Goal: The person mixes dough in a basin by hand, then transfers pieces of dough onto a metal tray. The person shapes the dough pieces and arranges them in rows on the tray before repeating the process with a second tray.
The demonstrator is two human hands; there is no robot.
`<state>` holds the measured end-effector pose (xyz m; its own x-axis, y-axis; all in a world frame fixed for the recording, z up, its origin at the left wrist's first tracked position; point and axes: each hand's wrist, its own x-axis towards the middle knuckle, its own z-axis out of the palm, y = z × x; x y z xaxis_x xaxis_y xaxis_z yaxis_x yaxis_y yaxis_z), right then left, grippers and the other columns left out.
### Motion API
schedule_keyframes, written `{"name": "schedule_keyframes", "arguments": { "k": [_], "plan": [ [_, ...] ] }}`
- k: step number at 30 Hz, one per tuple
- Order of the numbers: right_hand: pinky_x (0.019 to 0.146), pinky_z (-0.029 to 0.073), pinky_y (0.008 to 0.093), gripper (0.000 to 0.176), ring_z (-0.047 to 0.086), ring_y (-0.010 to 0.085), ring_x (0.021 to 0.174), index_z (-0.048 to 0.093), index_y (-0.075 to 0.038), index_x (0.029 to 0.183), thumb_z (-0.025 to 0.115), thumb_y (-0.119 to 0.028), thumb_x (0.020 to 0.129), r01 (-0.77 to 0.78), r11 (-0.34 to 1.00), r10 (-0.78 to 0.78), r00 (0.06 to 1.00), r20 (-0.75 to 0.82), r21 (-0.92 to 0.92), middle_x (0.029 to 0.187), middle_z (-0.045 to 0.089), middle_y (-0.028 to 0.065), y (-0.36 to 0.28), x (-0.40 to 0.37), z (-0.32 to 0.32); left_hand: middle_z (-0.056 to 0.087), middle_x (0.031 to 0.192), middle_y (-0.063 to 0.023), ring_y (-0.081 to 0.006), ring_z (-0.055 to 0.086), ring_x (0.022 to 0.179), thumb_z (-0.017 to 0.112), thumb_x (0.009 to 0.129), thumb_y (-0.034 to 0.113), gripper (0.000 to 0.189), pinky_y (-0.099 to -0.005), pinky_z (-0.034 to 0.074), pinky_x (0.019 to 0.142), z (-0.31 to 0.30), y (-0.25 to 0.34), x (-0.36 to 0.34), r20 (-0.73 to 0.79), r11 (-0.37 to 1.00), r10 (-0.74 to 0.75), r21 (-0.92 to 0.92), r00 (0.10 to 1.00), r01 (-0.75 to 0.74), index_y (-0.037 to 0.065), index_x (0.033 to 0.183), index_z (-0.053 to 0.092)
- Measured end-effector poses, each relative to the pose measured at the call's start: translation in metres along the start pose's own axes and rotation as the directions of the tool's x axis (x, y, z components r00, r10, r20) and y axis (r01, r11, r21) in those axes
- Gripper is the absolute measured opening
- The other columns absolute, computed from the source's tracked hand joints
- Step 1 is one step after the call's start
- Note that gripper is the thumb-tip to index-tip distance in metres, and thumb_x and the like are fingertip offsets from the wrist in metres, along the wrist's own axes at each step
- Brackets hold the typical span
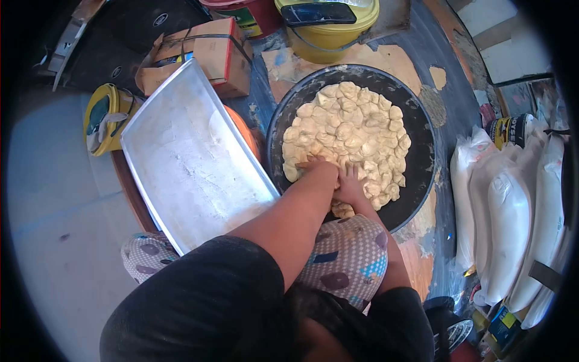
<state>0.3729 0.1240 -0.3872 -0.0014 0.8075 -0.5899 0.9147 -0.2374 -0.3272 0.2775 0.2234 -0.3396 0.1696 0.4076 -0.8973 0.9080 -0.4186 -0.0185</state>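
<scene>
Head view: left hand [318,171] and right hand [350,186] rest side by side on dough pieces [356,130] in black pan [420,175], beside floured tray [187,163]; whether the fingers grip cannot be told.

Pale cream-yellow dough [353,130] fills a black pan [422,151], and beside it sits a silver-grey tray [187,163] dusted white! Up top there's a bright yellow bucket [329,36] and a brown cardboard box [211,54]. Down low, black sleeves [205,301] over white-checked trousers [350,253] with dark and blue patches, white sacks [509,223] alongside.
</scene>
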Motion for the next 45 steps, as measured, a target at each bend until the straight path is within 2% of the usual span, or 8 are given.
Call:
{"name": "schedule_keyframes", "arguments": {
  "k": [2,6,11,20,23,30,35,45],
  "plan": [
    [0.098,0.012,0.0779,0.105,0.007,0.0417,0.142,0.032,-0.027,0.144,0.077,-0.061,0.056,0.024,1.000,-0.025,0.992,0.125,0.007,0.152,0.018,0.0173,-0.002,-0.023,-0.001,-0.003,0.157,-0.0046,-0.0394,0.008,0.142,0.086,0.060,0.038,0.106,-0.0752,0.022,0.099,0.001,0.001,0.072,0.542,0.960,-0.017,-0.226,0.840,0.165,0.029,0.147,0.026],
    [0.096,0.020,0.0783,0.109,0.003,0.0458,0.140,0.024,-0.029,0.145,0.082,-0.051,0.056,-0.061,0.983,0.098,0.973,0.207,-0.176,0.156,0.003,0.0115,-0.023,-0.044,0.005,-0.005,0.157,-0.0035,-0.0372,0.002,0.143,0.082,0.064,0.042,0.105,-0.0762,0.021,0.098,0.019,0.003,0.078,0.599,0.999,-0.048,0.028,0.799,0.040,0.033,0.148,0.020],
    [0.094,0.035,0.0720,0.087,0.014,0.0492,0.137,0.032,-0.030,0.141,0.076,-0.021,0.066,-0.050,0.996,0.036,0.982,-0.186,-0.072,0.154,0.011,0.0123,-0.004,-0.005,0.045,0.020,0.152,-0.0126,-0.0345,0.033,0.135,0.051,0.090,0.027,0.053,-0.0493,0.042,0.098,0.007,0.002,-0.060,-0.260,0.998,-0.034,-0.058,0.965,0.019,0.028,0.141,0.038],
    [0.086,0.048,0.0409,0.051,0.056,0.0372,0.106,0.055,-0.010,0.115,0.067,-0.005,0.066,0.097,0.935,0.069,0.893,-0.444,0.340,0.125,0.052,0.0163,0.009,0.007,0.001,0.051,0.133,-0.0128,-0.0305,0.055,0.115,0.071,0.079,0.026,0.048,-0.0495,0.051,0.088,0.044,0.016,0.128,-0.217,0.865,0.008,-0.488,0.976,-0.115,0.016,0.124,0.059],
    [0.086,0.047,0.0415,0.052,0.057,0.0366,0.104,0.057,-0.007,0.115,0.066,-0.004,0.064,0.177,0.928,0.030,0.840,-0.541,0.328,0.117,0.055,0.0180,0.009,-0.004,-0.049,0.066,0.108,-0.0127,-0.0276,0.066,0.093,0.072,0.073,0.016,0.041,-0.0412,0.053,0.086,-0.049,-0.003,0.026,0.014,0.919,0.394,-0.004,0.919,-0.394,0.009,0.113,0.065],
    [0.089,0.046,0.0398,0.048,0.057,0.0371,0.102,0.058,-0.002,0.108,0.069,-0.005,0.061,0.550,0.832,-0.358,0.622,-0.696,0.063,0.106,0.059,0.0186,-0.121,-0.094,-0.241,0.068,0.095,-0.0127,-0.0238,0.066,0.080,0.075,0.064,0.019,0.059,-0.0376,0.054,0.067,-0.132,-0.116,-0.219,-0.533,0.675,0.467,-0.300,0.705,-0.674,0.007,0.119,0.057],
    [0.092,0.045,0.0387,0.053,0.055,0.0361,0.105,0.057,-0.003,0.111,0.069,-0.005,0.060,0.764,0.645,-0.574,0.511,-0.640,0.032,0.109,0.057,0.0179,-0.251,-0.152,-0.265,0.068,0.096,-0.0139,-0.0264,0.066,0.080,0.074,0.064,0.024,0.057,-0.0351,0.053,0.069,-0.067,-0.208,-0.347,-0.889,0.688,0.240,-0.128,0.390,-0.715,0.006,0.114,0.056],
    [0.109,0.033,0.0409,0.079,0.029,0.0414,0.135,0.045,-0.015,0.136,0.075,-0.019,0.062,0.525,0.808,-0.587,0.760,-0.279,-0.267,0.149,0.025,0.0199,-0.354,-0.089,-0.065,0.022,0.148,-0.0182,-0.0405,0.035,0.131,0.071,0.069,0.030,0.087,-0.0485,0.037,0.103,0.120,-0.291,-0.269,-0.623,0.755,-0.475,-0.652,0.622,-0.077,0.029,0.145,0.028]
  ]
}}
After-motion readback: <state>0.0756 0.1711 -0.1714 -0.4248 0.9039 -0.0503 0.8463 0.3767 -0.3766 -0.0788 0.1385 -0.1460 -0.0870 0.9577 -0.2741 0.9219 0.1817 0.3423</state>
